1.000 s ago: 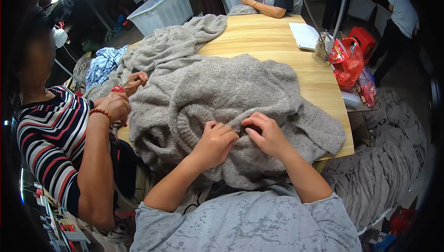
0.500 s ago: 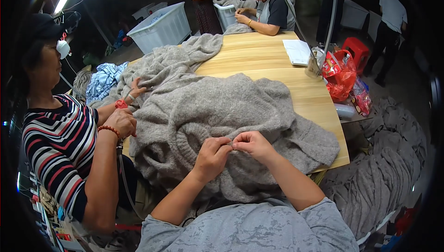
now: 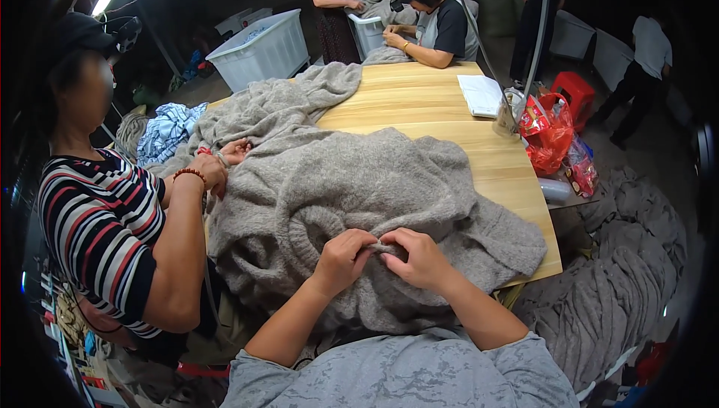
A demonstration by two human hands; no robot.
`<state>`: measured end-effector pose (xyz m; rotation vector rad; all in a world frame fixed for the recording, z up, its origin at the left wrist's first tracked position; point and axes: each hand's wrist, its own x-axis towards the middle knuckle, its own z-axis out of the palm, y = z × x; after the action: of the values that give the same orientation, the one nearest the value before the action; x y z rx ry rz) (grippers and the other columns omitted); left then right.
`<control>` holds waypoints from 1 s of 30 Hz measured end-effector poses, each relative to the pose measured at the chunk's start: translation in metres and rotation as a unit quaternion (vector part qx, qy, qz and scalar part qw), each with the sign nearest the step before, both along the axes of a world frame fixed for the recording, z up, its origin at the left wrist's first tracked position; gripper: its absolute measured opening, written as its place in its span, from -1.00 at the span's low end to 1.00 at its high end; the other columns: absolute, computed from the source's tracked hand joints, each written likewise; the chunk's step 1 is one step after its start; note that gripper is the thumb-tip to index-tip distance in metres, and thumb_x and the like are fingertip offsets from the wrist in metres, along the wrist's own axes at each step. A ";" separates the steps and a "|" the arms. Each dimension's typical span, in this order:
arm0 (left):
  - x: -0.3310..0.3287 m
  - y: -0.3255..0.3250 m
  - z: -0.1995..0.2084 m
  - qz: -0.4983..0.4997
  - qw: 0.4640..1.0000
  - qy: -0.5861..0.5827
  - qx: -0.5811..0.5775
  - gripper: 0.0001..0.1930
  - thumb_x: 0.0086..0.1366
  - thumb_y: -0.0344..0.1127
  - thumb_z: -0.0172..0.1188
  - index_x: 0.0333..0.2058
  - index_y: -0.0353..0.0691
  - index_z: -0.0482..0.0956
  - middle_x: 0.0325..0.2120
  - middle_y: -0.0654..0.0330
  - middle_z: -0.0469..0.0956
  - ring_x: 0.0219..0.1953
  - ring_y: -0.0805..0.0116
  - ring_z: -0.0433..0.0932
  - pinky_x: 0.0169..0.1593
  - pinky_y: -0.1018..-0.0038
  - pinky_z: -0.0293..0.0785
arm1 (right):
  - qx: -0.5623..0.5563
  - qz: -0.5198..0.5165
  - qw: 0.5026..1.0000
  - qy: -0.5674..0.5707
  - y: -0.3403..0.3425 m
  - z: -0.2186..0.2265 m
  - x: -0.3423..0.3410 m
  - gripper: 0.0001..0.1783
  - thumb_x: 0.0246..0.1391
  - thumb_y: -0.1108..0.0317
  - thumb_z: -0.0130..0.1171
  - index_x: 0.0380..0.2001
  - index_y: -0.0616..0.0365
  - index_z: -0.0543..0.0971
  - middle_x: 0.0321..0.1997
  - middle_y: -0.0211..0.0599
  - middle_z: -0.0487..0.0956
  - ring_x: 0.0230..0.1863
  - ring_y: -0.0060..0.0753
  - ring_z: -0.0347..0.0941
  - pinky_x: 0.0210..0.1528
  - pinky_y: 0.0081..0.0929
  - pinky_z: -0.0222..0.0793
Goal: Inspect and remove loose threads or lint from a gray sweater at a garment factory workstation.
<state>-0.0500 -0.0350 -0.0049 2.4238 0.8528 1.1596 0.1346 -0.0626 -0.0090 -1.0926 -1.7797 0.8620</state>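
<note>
Stretching away ahead, broad and pale: the wood-topped surface [image 3: 427, 93]. Spread over its near half, a big grey-brown knit garment [image 3: 389, 176], rumpled and lying crosswise, long axis running from the left side down to a flap near the right-hand edge. Off to the right, lower than the surface, a heap of grey cloth [image 3: 614, 281], deeply creased. Close in on the left, in a striped top, a co-worker [image 3: 101, 221], hands up against the cloth. Past the right edge, a red plastic bag [image 3: 550, 142]; lying flat near the far right corner, a sheaf of white paper [image 3: 481, 96].

And in to the centre of the action! Curving around an opening at the garment's near side, a ribbed ring [image 3: 298, 237]. Just right of it, left hand [image 3: 341, 262] and right hand [image 3: 421, 260], facing each other, almost meeting, with the left one nearer the ribbing. Smallest of all, a thin fold of knit [image 3: 380, 248], lying side to side right between the fingers, neither hand nearer. Fingers narrow on both sides, thumbs opposed, nipping that fold from left and right. Can't tell how firm the pinch, fingertips partly covering the edge.
</note>
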 end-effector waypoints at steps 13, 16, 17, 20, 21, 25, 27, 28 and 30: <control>-0.008 0.003 0.002 -0.034 0.994 -0.002 -0.103 -0.83 -0.03 -0.58 0.24 -0.39 -0.32 0.53 -0.43 0.08 0.55 -0.39 0.18 0.56 -0.31 0.45 0.48 | 0.110 -0.066 0.990 -0.065 0.007 0.003 -0.007 -0.88 -0.20 0.41 0.13 -0.51 0.19 0.56 -0.52 -0.18 0.54 -0.47 -0.12 0.49 -0.40 -0.33 0.40; -0.008 0.002 0.002 -0.038 0.984 -0.056 -0.166 -0.85 0.00 -0.59 0.23 -0.39 -0.33 0.56 -0.43 0.11 0.58 -0.39 0.32 0.58 -0.30 0.52 0.48 | 0.018 -0.039 0.999 -0.021 0.012 0.010 -0.005 -0.85 -0.24 0.39 0.12 -0.53 0.22 0.57 -0.56 -0.16 0.53 -0.53 -0.18 0.49 -0.43 -0.36 0.39; -0.007 0.002 0.001 -0.036 0.984 -0.058 -0.165 -0.85 0.00 -0.59 0.23 -0.39 -0.33 0.56 -0.43 0.11 0.58 -0.39 0.32 0.58 -0.30 0.52 0.48 | -0.017 -0.041 0.999 0.000 0.012 0.012 -0.005 -0.85 -0.25 0.40 0.13 -0.53 0.24 0.57 -0.60 -0.18 0.51 -0.58 -0.31 0.45 -0.49 -0.44 0.35; -0.005 0.002 -0.002 -0.019 0.970 -0.099 -0.221 -0.87 0.02 -0.60 0.20 -0.39 -0.35 0.57 -0.42 0.13 0.60 -0.38 0.44 0.57 -0.27 0.58 0.47 | -0.006 -0.066 0.998 0.014 0.012 0.013 -0.008 -0.85 -0.27 0.41 0.14 -0.54 0.25 0.57 -0.65 -0.20 0.49 -0.63 -0.43 0.41 -0.54 -0.51 0.31; -0.004 0.002 -0.004 -0.010 0.956 -0.137 -0.260 -0.88 0.01 -0.60 0.19 -0.40 -0.36 0.57 -0.42 0.13 0.60 -0.38 0.45 0.57 -0.26 0.58 0.47 | 0.042 -0.087 0.995 0.007 0.011 0.013 -0.010 -0.85 -0.28 0.41 0.15 -0.55 0.25 0.56 -0.66 -0.20 0.49 -0.64 -0.42 0.41 -0.54 -0.50 0.31; -0.002 0.003 -0.006 0.021 0.947 -0.147 -0.285 -0.88 -0.03 -0.56 0.17 -0.43 -0.38 0.57 -0.45 0.11 0.60 -0.39 0.45 0.57 -0.26 0.58 0.47 | 0.073 -0.119 0.990 -0.026 0.010 0.006 -0.019 -0.88 -0.29 0.39 0.13 -0.61 0.22 0.53 -0.60 -0.14 0.51 -0.56 -0.12 0.47 -0.48 -0.31 0.38; -0.002 0.004 -0.005 0.023 0.960 -0.123 -0.249 -0.88 -0.05 -0.55 0.17 -0.45 -0.38 0.57 -0.46 0.11 0.60 -0.40 0.45 0.57 -0.28 0.58 0.47 | 0.099 -0.123 0.987 -0.041 0.012 0.004 -0.020 -0.89 -0.32 0.43 0.14 -0.63 0.25 0.52 -0.66 -0.17 0.48 -0.63 -0.24 0.43 -0.53 -0.42 0.34; -0.002 0.004 -0.004 0.027 0.971 -0.089 -0.218 -0.88 -0.06 -0.54 0.18 -0.46 -0.39 0.56 -0.47 0.12 0.60 -0.41 0.45 0.57 -0.29 0.57 0.47 | 0.112 -0.115 0.986 -0.036 0.014 0.003 -0.019 -0.89 -0.32 0.43 0.14 -0.63 0.25 0.52 -0.66 -0.17 0.48 -0.63 -0.24 0.43 -0.53 -0.42 0.34; -0.002 0.005 -0.002 0.027 0.974 -0.085 -0.210 -0.88 -0.09 -0.53 0.18 -0.48 -0.39 0.54 -0.50 0.12 0.59 -0.43 0.42 0.57 -0.32 0.55 0.48 | 0.103 -0.096 0.987 -0.077 0.017 0.003 -0.016 -0.89 -0.34 0.43 0.14 -0.63 0.24 0.52 -0.65 -0.15 0.49 -0.62 -0.19 0.44 -0.54 -0.40 0.34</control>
<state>-0.0520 -0.0304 -0.0067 1.9429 0.9992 1.0614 0.1189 -0.0460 -0.0057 -1.1949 -1.8082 0.4780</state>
